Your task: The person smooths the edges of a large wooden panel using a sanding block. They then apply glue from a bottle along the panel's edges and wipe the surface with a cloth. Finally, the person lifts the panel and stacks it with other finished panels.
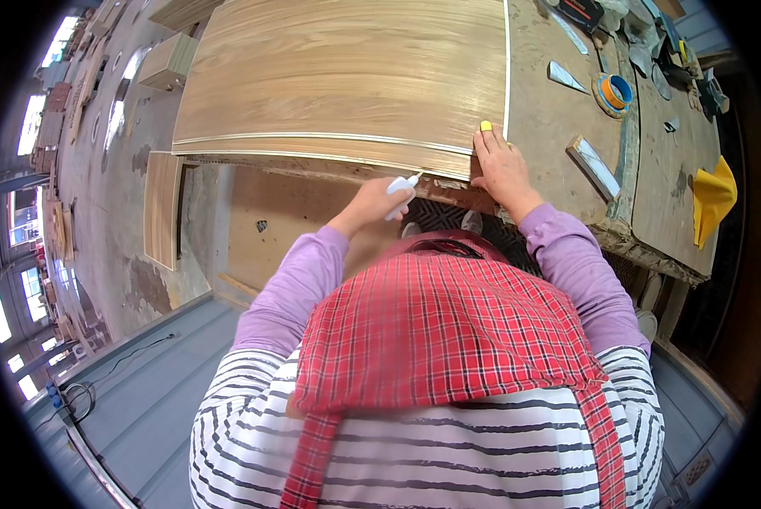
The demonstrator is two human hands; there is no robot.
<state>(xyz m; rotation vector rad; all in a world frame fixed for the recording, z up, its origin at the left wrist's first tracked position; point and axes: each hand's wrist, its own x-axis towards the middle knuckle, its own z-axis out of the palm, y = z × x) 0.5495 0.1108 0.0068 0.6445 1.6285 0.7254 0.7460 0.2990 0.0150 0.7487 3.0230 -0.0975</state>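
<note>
On the table (550, 114) lies a wood-grain board (346, 76). My right hand (504, 170) lies unclenched on its near right corner, fingers extended. My left hand (374, 205) grasps a small white bottle (402, 185), its tip beside the board's near edge; whether they touch, I cannot tell.

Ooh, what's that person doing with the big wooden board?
A person in a red checked apron is holding a small white bottle in the left hand, its thin tip pointed at the near edge of the wood-grain panel. Whether it touches is too small to tell. The right hand, with yellow on one fingertip, rests at the panel's near right corner.
</note>
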